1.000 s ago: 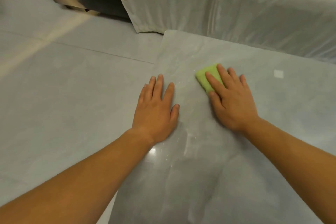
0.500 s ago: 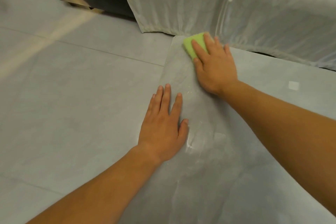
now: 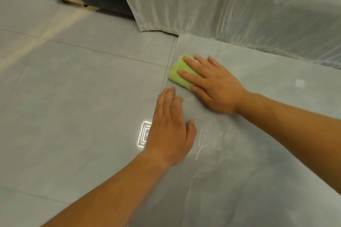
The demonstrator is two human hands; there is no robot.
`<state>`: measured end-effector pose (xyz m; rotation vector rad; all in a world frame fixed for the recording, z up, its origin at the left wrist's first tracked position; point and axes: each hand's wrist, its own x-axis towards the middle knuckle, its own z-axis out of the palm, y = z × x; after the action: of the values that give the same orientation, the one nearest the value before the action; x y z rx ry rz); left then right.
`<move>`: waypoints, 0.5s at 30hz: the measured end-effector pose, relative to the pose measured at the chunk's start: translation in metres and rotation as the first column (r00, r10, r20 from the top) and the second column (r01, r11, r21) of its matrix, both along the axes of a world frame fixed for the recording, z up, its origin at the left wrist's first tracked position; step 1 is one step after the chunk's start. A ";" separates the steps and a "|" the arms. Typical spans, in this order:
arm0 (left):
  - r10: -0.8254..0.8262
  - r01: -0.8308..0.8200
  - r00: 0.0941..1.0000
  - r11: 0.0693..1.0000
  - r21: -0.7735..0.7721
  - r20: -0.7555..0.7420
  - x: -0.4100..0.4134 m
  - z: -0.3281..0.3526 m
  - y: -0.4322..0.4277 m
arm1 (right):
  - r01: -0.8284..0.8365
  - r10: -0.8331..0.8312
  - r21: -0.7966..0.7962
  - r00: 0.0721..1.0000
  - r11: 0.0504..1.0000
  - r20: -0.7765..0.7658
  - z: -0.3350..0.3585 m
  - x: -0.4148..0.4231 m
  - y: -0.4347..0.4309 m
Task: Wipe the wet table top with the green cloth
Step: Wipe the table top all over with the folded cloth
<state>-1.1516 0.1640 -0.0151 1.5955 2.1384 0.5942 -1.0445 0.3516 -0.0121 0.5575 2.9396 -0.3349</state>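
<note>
A folded green cloth [image 3: 180,74] lies on the grey glossy table top [image 3: 258,134], right at its left edge near the far corner. My right hand [image 3: 214,86] presses flat on the cloth, fingers spread over its right half. My left hand [image 3: 171,131] rests flat on the table's left edge just below the cloth, holding nothing. Streaks of water [image 3: 202,142] glisten on the surface right of my left thumb.
A sofa draped in pale grey-green fabric [image 3: 221,2] stands behind the table's far edge. Grey floor tiles [image 3: 73,88] spread to the left, with a bright square light reflection [image 3: 144,136] beside my left hand. A dark furniture base [image 3: 103,0] sits at the upper left.
My right hand has slid the cloth back from the table's far corner toward me along the left edge. My left hand has stayed flat on the table edge.
</note>
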 end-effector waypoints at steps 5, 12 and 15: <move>-0.030 0.029 0.998 0.999 -0.031 -0.048 -0.002 0.004 -0.005 | 0.445 -0.445 -0.008 0.895 0.896 -0.028 0.000 -0.005 0.027; -0.075 0.055 0.985 0.990 -0.130 -0.154 0.012 0.013 -0.049 | -0.024 0.024 0.008 0.999 1.000 -0.024 -0.002 0.051 -0.046; -0.104 0.078 0.979 0.986 -0.148 -0.177 0.012 0.011 -0.058 | 0.246 -0.246 0.024 0.969 0.969 -0.027 -0.001 0.059 -0.015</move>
<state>-1.1392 0.1059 -0.0038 1.7174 2.1691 0.2692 -0.9859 0.3362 -0.0136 0.9321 2.9041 -0.3296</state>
